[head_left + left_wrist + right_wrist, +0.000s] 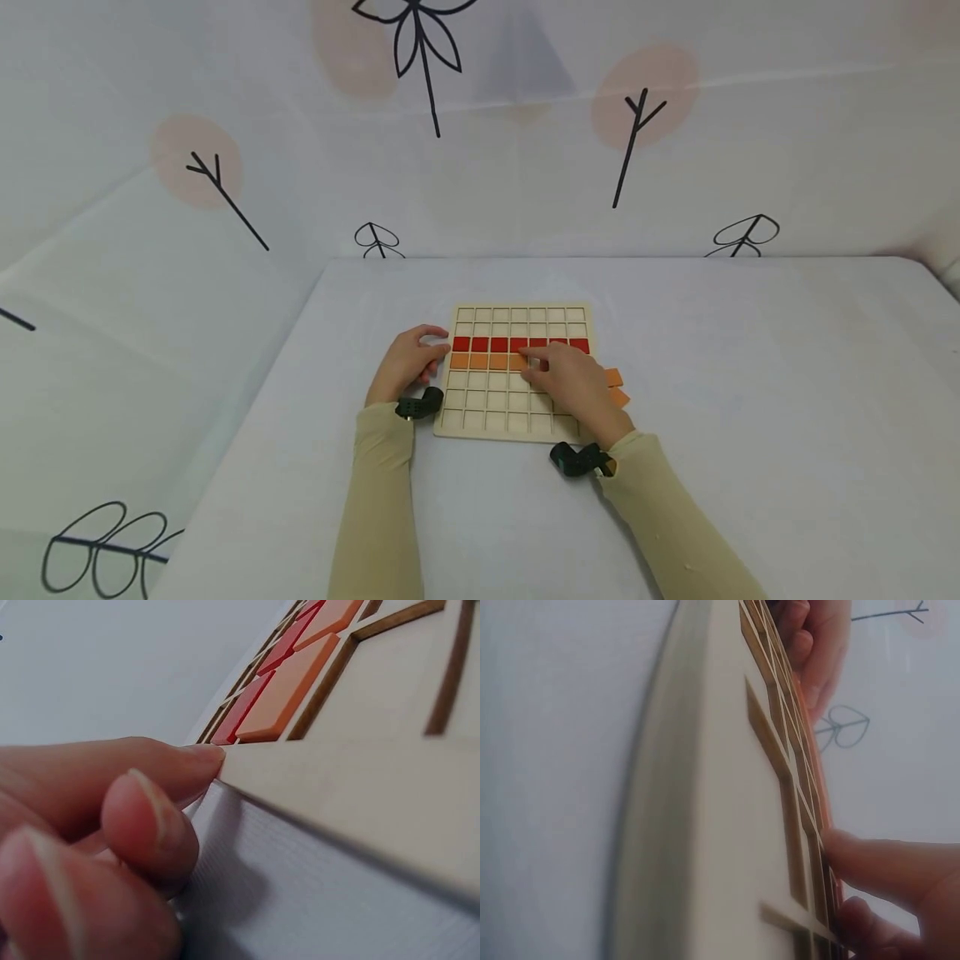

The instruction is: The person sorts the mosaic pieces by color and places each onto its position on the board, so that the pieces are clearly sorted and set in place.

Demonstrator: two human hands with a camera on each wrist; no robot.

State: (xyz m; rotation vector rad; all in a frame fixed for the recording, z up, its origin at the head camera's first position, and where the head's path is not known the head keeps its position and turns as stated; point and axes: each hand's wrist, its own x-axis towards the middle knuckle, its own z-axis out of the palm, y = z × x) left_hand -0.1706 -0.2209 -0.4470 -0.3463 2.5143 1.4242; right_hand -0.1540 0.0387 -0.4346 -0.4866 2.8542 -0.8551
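Note:
A pale wooden grid board (480,422) lies on the table, with a row of red square tiles (480,344) and below it several orange tiles (478,361). My left hand (405,362) is at the board's left edge; in the left wrist view a fingertip (206,754) touches the rim beside the first red tile. Over the board, my right hand (573,379) has its fingertips at the rightmost visible orange tile (516,362), finger and thumb apart. That tile looks level with its neighbours. The hand hides cells to the right.
Two loose orange tiles (613,377) lie on the white table (750,400) just right of the board, partly behind the right hand. A printed cloth (525,183) hangs behind and to the left. A dark wrist camera (577,459) sits on each wrist.

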